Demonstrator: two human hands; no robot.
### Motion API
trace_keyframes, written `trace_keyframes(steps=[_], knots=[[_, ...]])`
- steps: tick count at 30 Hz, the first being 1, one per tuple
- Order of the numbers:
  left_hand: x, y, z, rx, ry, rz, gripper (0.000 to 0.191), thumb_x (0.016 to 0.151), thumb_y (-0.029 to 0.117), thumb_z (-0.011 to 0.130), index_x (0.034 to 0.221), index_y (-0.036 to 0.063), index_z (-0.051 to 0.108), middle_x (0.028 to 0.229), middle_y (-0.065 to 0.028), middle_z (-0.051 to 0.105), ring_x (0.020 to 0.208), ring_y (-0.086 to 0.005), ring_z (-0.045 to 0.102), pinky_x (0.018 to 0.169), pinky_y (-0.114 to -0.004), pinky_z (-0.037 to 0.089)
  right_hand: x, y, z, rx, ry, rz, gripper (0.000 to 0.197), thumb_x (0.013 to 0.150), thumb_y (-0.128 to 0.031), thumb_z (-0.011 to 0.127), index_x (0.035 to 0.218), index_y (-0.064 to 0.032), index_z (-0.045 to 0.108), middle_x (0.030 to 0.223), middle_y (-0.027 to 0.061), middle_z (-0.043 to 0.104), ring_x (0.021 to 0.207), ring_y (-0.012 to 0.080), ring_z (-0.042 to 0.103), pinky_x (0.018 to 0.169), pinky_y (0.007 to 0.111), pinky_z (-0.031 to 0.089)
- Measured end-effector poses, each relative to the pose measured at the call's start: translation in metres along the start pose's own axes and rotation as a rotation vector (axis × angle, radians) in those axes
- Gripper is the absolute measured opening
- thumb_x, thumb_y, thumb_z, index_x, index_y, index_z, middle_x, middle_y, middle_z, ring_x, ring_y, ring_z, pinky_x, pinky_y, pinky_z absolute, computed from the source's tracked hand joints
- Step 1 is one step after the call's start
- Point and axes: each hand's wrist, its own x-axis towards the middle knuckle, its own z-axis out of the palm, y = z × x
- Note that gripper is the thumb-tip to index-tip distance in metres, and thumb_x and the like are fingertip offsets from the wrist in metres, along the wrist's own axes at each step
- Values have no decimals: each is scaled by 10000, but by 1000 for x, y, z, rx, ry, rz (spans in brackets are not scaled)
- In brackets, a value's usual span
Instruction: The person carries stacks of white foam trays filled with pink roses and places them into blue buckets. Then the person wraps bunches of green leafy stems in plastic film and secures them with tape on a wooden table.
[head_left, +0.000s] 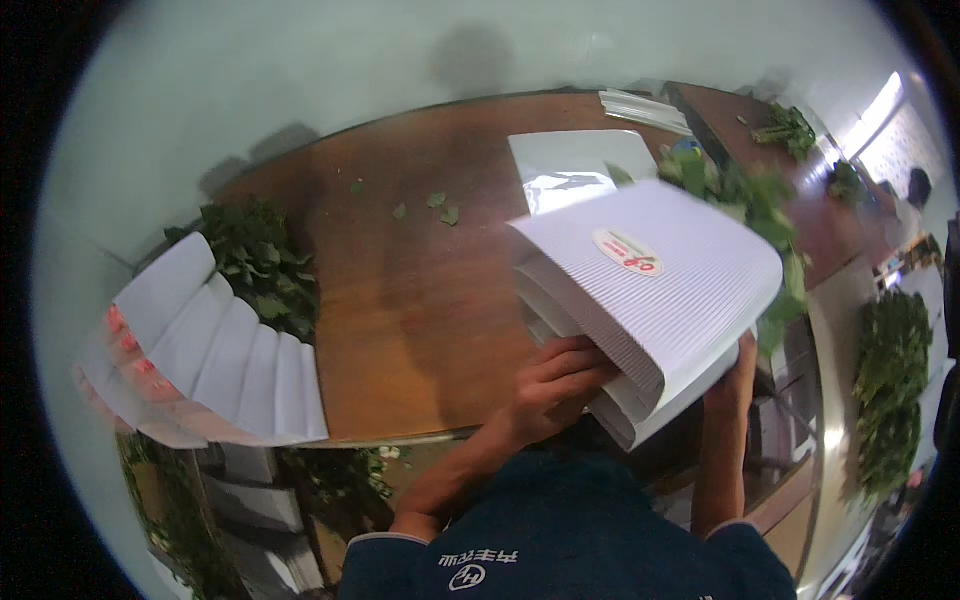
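Observation:
A white corrugated paper wrap (675, 262) with an oval sticker is held up before me, over the right part of the wooden table. The fingers of my left hand (566, 379) are closed on its folded near edge. My right hand (735, 375) is at its right side, partly hidden behind it; its hold is not fully visible. Green leafy stems (772, 217) show past the far right edge of the wrap. Behind it a clear plastic sheet (570, 169) lies on the table.
Several overlapping white paper wraps (232, 360) lie at the table's left end, beside a heap of green leaves (262, 262). Loose leaves (436, 199) lie on the wooden table (375, 300). Leafy bunches (889, 390) stand at the far right. A wall runs behind the table.

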Motion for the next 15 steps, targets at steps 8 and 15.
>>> trace_keyframes(steps=[8, 15], knots=[[-18, -68, 156, -406, 380, -769, 182, 920, -22, 654, 1081, -5, 737, 997, -61, 730, 961, -159, 660, 861, -324, 535, 71, -40, -92, -415, 213, 310, 518, 994, -300, 692, 1361, 36, 548, 1219, 123, 647, 1090, 233, 627, 907, 402, 533], [-15, -154, 142, -112, 586, -1284, 239, 953, 119, 677, 1134, -23, 742, 1045, -64, 734, 913, -125, 656, 797, -262, 533, 180, -35, -63, -1070, -329, -73, 517, 974, -163, 691, 1426, 35, 534, 1326, 234, 639, 1222, 290, 623, 1015, 403, 511]])
